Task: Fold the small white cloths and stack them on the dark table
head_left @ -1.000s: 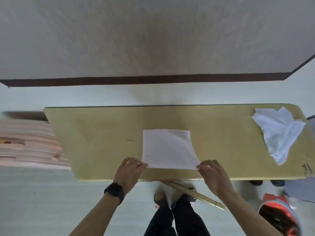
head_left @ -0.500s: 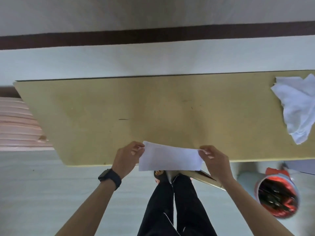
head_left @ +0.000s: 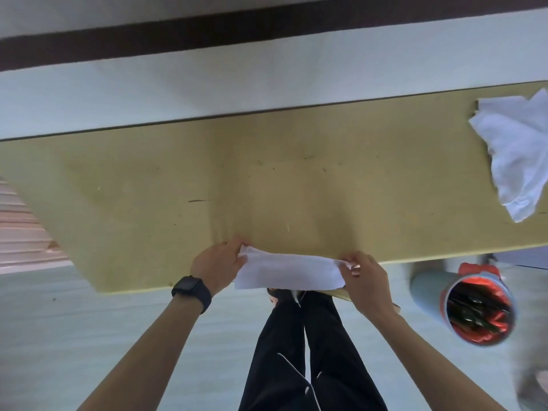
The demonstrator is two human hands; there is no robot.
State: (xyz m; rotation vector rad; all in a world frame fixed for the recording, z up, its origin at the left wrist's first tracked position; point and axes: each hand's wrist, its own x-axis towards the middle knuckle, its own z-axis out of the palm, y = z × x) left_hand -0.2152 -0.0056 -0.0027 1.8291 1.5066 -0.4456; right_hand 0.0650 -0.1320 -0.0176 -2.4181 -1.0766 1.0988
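The white cloth [head_left: 289, 269] is a smooth, plain strip, doubled over so that it looks like a narrow band with a soft fold along its far edge and loose layers hanging at the near edge. It is held over the near edge of the yellowish tabletop [head_left: 148, 188], its lower part overhanging in front of the person's black trousers [head_left: 296, 351].

The left hand [head_left: 218, 266], with a black watch [head_left: 192, 289] on its wrist, pinches the cloth's left end between thumb and fingers [head_left: 237, 247]. The right hand [head_left: 366, 281] pinches the right end, its fingers [head_left: 353, 259] curled over the corner. Both forearms reach in from the near side.

The cloth's long axis runs left to right, roughly along the tabletop's near edge, with its left end slightly farther. A crumpled heap of white cloths [head_left: 516, 149] lies at the tabletop's far right
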